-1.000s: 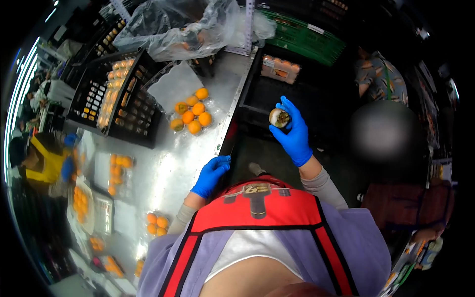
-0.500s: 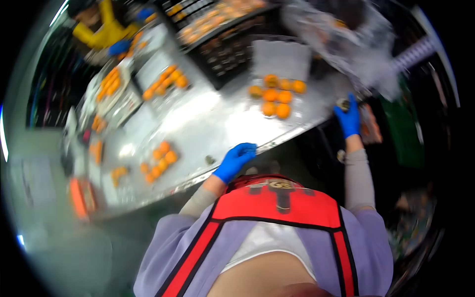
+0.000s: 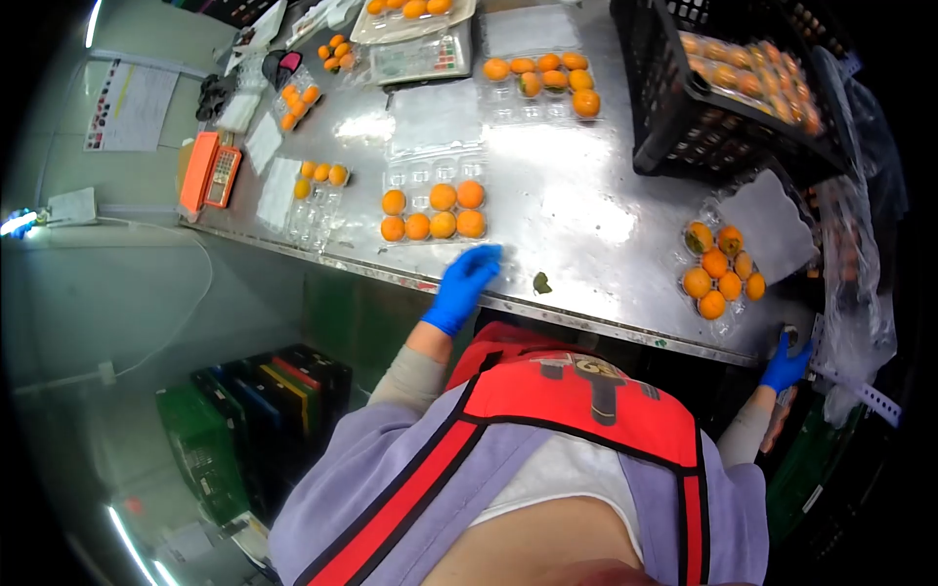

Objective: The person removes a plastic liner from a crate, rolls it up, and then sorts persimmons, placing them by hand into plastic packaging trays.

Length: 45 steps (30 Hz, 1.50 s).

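Note:
My left hand (image 3: 467,283), in a blue glove, hovers at the front edge of the metal table (image 3: 586,264) with its fingers extended and nothing in them. Just beyond it lies an open clear tray of orange fruits (image 3: 443,197). A small green leaf (image 3: 541,283) is to its right. My right hand (image 3: 787,365), also gloved in blue, is at the table's right end, closed on a small round fruit (image 3: 789,333), pale and dark, partly hidden by the fingers. Nearest to that hand on the table is another open tray with several orange fruits (image 3: 715,264).
A black crate (image 3: 674,122) of packed fruit stands at the back right, beside crumpled clear plastic (image 3: 865,244). More open trays, a scale (image 3: 420,61) and an orange calculator-like device (image 3: 207,174) are on the left part. Green crates (image 3: 200,454) stand below left.
The view has swung left along the table. My right hand has moved from over the dark crates to the table's right end, still holding the fruit. My left hand stays open by the edge.

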Motion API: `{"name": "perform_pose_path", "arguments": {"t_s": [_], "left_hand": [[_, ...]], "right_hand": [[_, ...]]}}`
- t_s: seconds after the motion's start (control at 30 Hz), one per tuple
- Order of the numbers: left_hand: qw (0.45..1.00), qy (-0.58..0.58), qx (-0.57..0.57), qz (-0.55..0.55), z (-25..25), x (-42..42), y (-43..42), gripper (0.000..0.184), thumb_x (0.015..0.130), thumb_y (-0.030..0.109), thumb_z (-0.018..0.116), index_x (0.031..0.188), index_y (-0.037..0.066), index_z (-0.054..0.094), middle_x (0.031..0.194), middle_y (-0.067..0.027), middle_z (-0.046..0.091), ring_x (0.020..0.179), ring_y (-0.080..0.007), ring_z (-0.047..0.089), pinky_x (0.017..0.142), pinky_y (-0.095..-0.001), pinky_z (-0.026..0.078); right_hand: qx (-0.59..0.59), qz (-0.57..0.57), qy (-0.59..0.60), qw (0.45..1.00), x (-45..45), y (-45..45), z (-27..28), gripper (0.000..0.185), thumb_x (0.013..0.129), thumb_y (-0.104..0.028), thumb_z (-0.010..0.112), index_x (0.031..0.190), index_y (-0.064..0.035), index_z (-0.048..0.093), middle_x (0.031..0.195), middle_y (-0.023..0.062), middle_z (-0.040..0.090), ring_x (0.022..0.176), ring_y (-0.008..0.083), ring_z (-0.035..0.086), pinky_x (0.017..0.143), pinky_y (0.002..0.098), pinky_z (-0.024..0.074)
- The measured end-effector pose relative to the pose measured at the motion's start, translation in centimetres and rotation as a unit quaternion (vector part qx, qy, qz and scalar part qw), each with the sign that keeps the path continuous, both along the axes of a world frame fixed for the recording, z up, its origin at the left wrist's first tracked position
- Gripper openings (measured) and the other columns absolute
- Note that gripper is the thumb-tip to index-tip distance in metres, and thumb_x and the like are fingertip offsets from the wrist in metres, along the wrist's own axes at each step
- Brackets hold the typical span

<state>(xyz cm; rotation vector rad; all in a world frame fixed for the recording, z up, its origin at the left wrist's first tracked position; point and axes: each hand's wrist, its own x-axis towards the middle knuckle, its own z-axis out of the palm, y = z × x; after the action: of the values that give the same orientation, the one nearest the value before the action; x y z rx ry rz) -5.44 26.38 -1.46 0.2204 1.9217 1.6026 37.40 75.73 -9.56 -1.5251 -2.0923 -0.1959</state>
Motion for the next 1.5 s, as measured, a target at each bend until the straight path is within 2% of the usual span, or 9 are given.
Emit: {"name": "perform_pose_path", "arguments": {"t_s": [0.13, 0.17, 0.23, 0.43, 0.63, 0.77, 1.0, 1.13, 1.5], "left_hand": [[0.99, 0.112, 0.003, 0.082, -1.7, -8.2, -5.4, 0.039, 0.082, 0.006, 0.065, 0.119, 0.002, 0.055, 0.111, -0.0044, 0.06, 0.097, -0.0145, 0.057, 0.087, -0.0286, 0.046], [0.989, 0.119, 0.001, 0.092, -2.1, -10.1, -6.4, 0.041, 0.081, 0.007, 0.066, 0.121, 0.003, 0.054, 0.113, -0.0057, 0.059, 0.098, -0.0169, 0.057, 0.087, -0.0303, 0.046], [0.986, 0.149, -0.019, 0.07, -2.6, -13.4, -7.8, 0.041, 0.081, 0.008, 0.066, 0.121, 0.003, 0.054, 0.113, -0.0064, 0.059, 0.099, -0.0175, 0.058, 0.087, -0.0306, 0.047], [0.937, 0.328, -0.119, -0.01, -0.4, -20.8, -10.5, 0.045, 0.075, 0.012, 0.069, 0.118, 0.008, 0.058, 0.109, -0.01, 0.06, 0.091, -0.0228, 0.058, 0.081, -0.0325, 0.048], [0.895, 0.404, -0.173, -0.081, -1.0, -24.7, -13.2, 0.037, 0.074, 0.012, 0.07, 0.109, 0.008, 0.061, 0.111, -0.0109, 0.06, 0.105, -0.0289, 0.056, 0.092, -0.0386, 0.042], [0.913, 0.38, -0.102, -0.11, -0.3, -22.7, -10.2, 0.039, 0.073, 0.014, 0.071, 0.111, 0.009, 0.061, 0.113, -0.0113, 0.059, 0.11, -0.0294, 0.052, 0.095, -0.039, 0.041], [0.85, 0.449, -0.062, -0.267, 1.5, -18.2, -2.3, 0.051, 0.07, 0.026, 0.07, 0.115, 0.007, 0.057, 0.13, -0.0145, 0.047, 0.119, -0.0344, 0.044, 0.098, -0.0435, 0.037], [0.796, 0.485, -0.148, -0.332, 0.6, -17.2, 0.7, 0.054, 0.067, 0.029, 0.069, 0.112, 0.001, 0.056, 0.139, -0.0184, 0.037, 0.128, -0.0389, 0.034, 0.104, -0.0499, 0.028], [0.75, 0.5, -0.24, -0.361, -1.5, -17.8, 2.4, 0.045, 0.063, 0.032, 0.072, 0.094, 0.002, 0.063, 0.136, -0.018, 0.041, 0.128, -0.0385, 0.033, 0.102, -0.0522, 0.027]], "right_hand": [[-0.022, 0.059, 0.153, 0.986, -5.5, -6.2, 2.1, 0.059, 0.082, -0.022, 0.067, 0.128, 0.0057, 0.044, 0.127, 0.0201, 0.05, 0.116, 0.0288, 0.049, 0.101, 0.0367, 0.0364], [-0.025, 0.114, 0.211, 0.971, -7.7, -8.0, 1.5, 0.056, 0.083, -0.01, 0.066, 0.131, 0.0044, 0.042, 0.132, 0.0163, 0.047, 0.12, 0.0238, 0.046, 0.103, 0.0352, 0.0341], [-0.132, 0.138, 0.273, 0.943, -16.8, -15.0, 5.9, 0.054, 0.085, -0.008, 0.063, 0.133, 0.0035, 0.04, 0.135, 0.0139, 0.045, 0.122, 0.0225, 0.044, 0.104, 0.0333, 0.0305], [-0.286, 0.283, 0.23, 0.886, -34.6, -28.1, 6.8, 0.053, 0.082, -0.006, 0.063, 0.132, -0.0051, 0.044, 0.131, 0.0088, 0.051, 0.119, 0.0193, 0.048, 0.093, 0.0307, 0.0364], [-0.42, 0.371, 0.183, 0.808, -42.8, -34.2, 7.3, 0.049, 0.081, -0.006, 0.062, 0.129, -0.0076, 0.05, 0.119, 0.0074, 0.06, 0.111, 0.0165, 0.055, 0.091, 0.0307, 0.0399], [-0.405, 0.438, 0.162, 0.786, -45.1, -35.0, 6.5, 0.05, 0.08, -0.008, 0.063, 0.128, -0.006, 0.05, 0.114, 0.0111, 0.061, 0.104, 0.0238, 0.057, 0.092, 0.0336, 0.0418], [-0.467, 0.404, 0.236, 0.75, -46.7, -34.8, 6.0, 0.051, 0.08, -0.006, 0.063, 0.129, -0.0074, 0.05, 0.116, 0.0109, 0.06, 0.105, 0.0206, 0.058, 0.091, 0.0323, 0.0437], [-0.489, 0.38, 0.25, 0.745, -45.0, -34.5, 6.5, 0.048, 0.083, -0.004, 0.06, 0.13, -0.0058, 0.049, 0.127, 0.0086, 0.055, 0.109, 0.0184, 0.057, 0.091, 0.0306, 0.0424], [-0.472, 0.285, 0.33, 0.766, -38.5, -34.7, 4.5, 0.045, 0.082, -0.011, 0.064, 0.125, -0.0067, 0.053, 0.105, 0.0088, 0.065, 0.096, 0.0167, 0.062, 0.085, 0.0282, 0.0466]]}}
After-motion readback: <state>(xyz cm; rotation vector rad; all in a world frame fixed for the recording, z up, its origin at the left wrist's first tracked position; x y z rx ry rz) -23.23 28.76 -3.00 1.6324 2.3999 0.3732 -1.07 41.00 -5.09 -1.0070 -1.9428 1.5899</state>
